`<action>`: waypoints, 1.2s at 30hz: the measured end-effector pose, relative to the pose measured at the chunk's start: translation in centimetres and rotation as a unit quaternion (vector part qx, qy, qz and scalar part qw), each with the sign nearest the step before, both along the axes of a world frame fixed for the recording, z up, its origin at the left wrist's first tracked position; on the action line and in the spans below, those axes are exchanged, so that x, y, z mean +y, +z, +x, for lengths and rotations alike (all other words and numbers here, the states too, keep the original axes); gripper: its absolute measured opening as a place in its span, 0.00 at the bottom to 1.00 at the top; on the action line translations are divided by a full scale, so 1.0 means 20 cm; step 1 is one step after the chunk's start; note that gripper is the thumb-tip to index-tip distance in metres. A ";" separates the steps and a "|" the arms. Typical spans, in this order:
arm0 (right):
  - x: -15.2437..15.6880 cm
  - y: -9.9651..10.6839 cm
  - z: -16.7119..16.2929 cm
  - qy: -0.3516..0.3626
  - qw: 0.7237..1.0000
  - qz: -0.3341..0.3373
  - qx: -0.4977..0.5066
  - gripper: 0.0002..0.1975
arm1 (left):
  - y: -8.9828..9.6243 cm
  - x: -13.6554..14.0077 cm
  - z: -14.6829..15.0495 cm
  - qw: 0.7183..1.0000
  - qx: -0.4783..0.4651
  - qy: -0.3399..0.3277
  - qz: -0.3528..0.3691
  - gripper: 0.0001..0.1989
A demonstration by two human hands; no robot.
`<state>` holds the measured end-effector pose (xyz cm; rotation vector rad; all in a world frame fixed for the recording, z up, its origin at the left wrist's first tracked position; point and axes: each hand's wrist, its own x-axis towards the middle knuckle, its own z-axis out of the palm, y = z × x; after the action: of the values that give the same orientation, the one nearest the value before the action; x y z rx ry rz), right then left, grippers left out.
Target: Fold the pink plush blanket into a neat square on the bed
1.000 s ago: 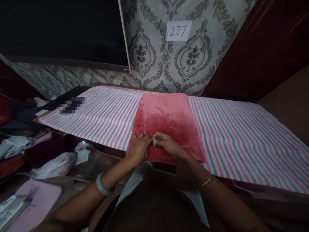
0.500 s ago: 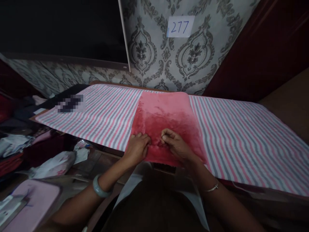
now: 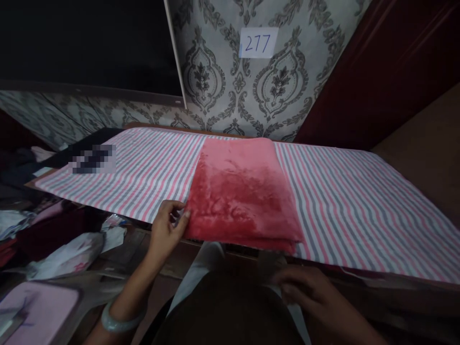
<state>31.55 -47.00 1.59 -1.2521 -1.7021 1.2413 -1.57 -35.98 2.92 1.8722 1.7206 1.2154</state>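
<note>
Fingers point(image 3: 168, 206) of the left hand point(image 3: 166, 231) bend toward the thumb with a gap showing between, their tips at the left edge of the folded red cloth point(image 3: 237, 191); whether they pinch it, I cannot tell. Blur and shadow hide how the fingers of the right hand point(image 3: 307, 290) are set, low in front and apart from the cloth, which lies across the middle of a striped sheet point(image 3: 345, 201). Beyond, a paper marked 277 point(image 3: 258, 43) is on patterned wallpaper point(image 3: 239, 82), beside a dark screen point(image 3: 86, 45).
</note>
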 end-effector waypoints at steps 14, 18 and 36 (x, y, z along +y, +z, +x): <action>0.44 0.05 0.06 -0.288 0.880 0.129 -0.354 0.25 | 0.04 0.11 0.03 0.988 0.036 -0.014 -0.151 0.26; 0.47 0.01 0.04 -0.267 0.865 0.168 -0.390 0.20 | 0.02 0.10 0.06 0.989 -0.062 -0.030 -0.130 0.23; 0.45 -0.11 0.06 -0.292 0.908 0.206 -0.217 0.19 | -0.05 0.06 0.03 0.917 -0.340 -0.052 -0.201 0.22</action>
<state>32.72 -37.92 -0.64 -1.6702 -1.5782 0.2391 -0.95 -34.86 2.01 1.0993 1.3242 1.1674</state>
